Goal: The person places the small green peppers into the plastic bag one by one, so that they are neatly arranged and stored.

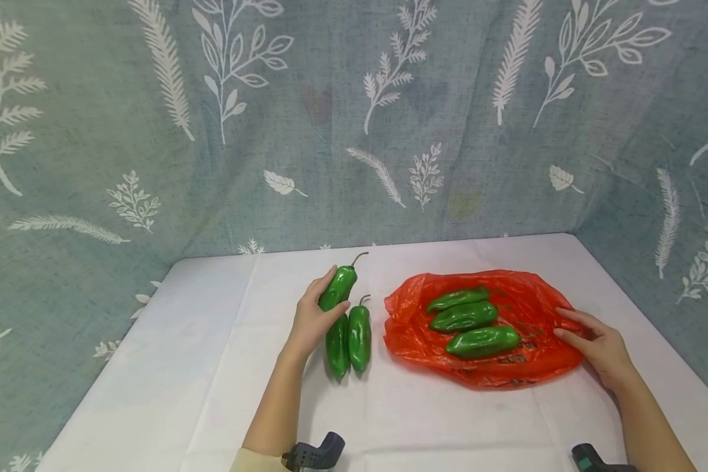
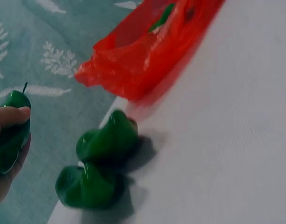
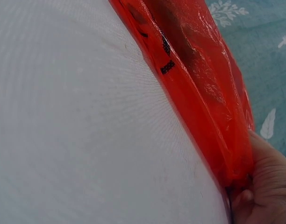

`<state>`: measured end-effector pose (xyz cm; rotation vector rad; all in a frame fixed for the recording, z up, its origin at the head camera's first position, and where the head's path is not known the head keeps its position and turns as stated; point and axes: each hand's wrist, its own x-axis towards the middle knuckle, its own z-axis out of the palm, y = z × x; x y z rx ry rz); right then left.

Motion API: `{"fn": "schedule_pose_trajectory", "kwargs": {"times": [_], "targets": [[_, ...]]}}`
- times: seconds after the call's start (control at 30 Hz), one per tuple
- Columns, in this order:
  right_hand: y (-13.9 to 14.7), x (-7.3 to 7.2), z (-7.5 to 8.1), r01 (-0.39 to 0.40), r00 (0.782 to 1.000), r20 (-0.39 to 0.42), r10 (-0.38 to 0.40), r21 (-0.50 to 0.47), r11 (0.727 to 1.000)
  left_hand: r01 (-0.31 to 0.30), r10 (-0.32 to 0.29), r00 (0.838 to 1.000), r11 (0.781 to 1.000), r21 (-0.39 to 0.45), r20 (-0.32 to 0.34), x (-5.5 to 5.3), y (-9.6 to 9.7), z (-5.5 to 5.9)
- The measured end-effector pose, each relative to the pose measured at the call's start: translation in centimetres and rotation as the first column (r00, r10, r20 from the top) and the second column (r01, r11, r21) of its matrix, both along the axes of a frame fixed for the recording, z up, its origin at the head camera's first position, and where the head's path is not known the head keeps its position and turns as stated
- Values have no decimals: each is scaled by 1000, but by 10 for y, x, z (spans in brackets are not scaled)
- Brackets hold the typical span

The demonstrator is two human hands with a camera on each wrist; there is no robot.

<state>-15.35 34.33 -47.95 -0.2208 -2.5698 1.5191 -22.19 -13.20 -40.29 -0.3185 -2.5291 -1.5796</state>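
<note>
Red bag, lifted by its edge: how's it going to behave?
The red bag is probably floppy: its film looks thin and creased. The three green peppers lying in it would likely slide or roll, since they look smooth and glossy. It may bunch at the right hand, where the film gathers.

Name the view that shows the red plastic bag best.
Head: nearly the whole red plastic bag shows, three green peppers on it. Left wrist catches one cropped end; right wrist, a cropped side at the right hand.
</note>
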Motion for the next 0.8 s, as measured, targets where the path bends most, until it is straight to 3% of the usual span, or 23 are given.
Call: {"fn": "schedule_pose_trajectory", "kwargs": {"times": [0.5, 0.8], "targets": [[-2, 0, 2, -3, 1000, -16, 3, -24, 1000, 164, -165, 984, 986, -22, -66, -9, 45, 16], [-2, 1, 1, 3, 1000, -4, -3, -28, 1000, 289, -294, 952, 955, -65, -80, -10, 78, 26]]}}
